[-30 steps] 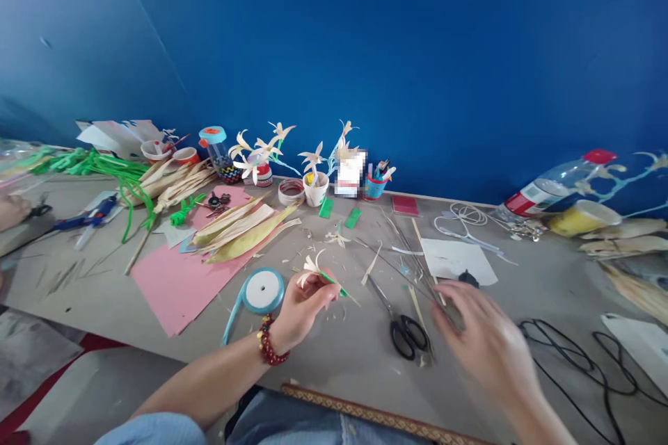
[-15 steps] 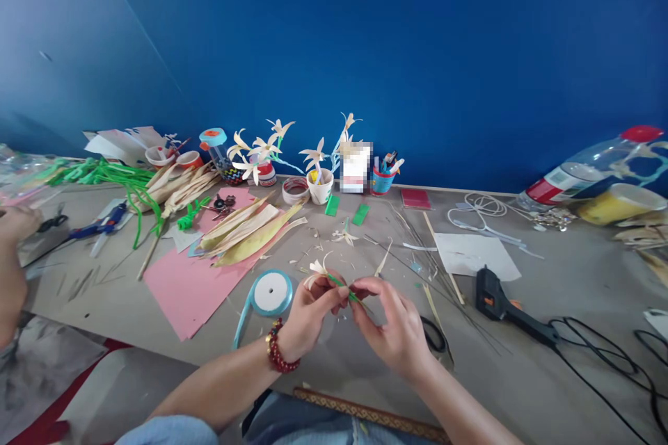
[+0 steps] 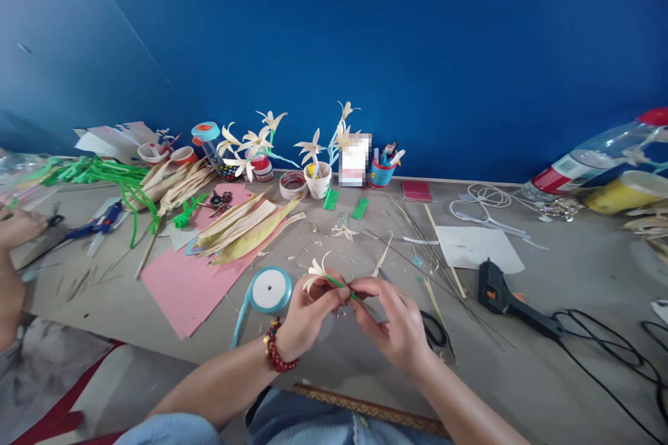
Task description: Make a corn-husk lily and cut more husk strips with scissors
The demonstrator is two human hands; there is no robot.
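Note:
A pale flower [image 3: 317, 272] with curled petals sits on a thin green-wrapped stem [image 3: 335, 281] above the front middle of the table. My left hand [image 3: 307, 309], with a red bead bracelet at the wrist, pinches the stem just below the petals. The fingertips of my right hand [image 3: 391, 316] close on the same stem further down, touching or nearly touching my left fingertips. Left of my left hand lies a roll of blue ribbon [image 3: 269, 289]. Another pale flower [image 3: 344, 230] lies beyond my hands. Black scissors handles [image 3: 434, 329] show partly behind my right hand.
A black glue gun [image 3: 514, 304] with its cable lies right. Dried husks [image 3: 245, 229] rest on pink paper [image 3: 182, 285] at left. Cups, including a white one [image 3: 317, 183], and pale flowers line the blue wall. Another person's hand [image 3: 21, 226] is at far left.
The view has shifted slightly. My hands hold nearly the same pose on the stem, and the flower's petals show a little more clearly.

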